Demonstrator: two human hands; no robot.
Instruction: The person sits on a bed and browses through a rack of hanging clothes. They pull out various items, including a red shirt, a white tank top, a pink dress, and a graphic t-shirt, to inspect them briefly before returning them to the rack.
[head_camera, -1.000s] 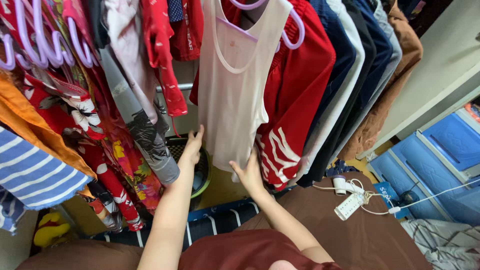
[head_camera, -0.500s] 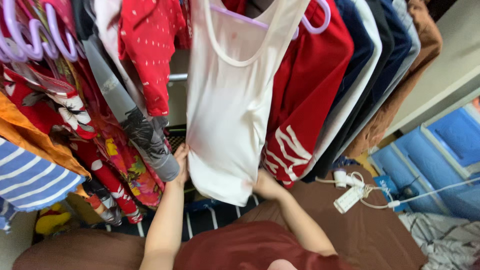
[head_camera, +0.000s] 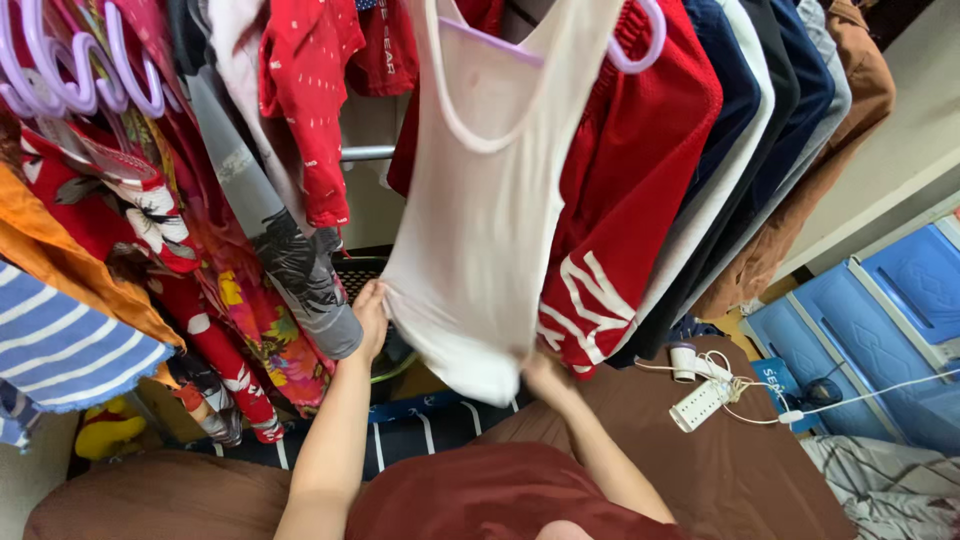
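Our arms, bare under a dark red top

We see our left hand and right hand bare, with no gloves, rings, watch or bands showing. Both forearms are uncovered along their whole visible length, with no sleeves reaching them. Measured from the top, the arms come out on either side of it, the left one long and straight, the right one shorter in view. The top is a plain dark red, maroon cloth, smooth, with soft folds and no print or buttons that we can make out.
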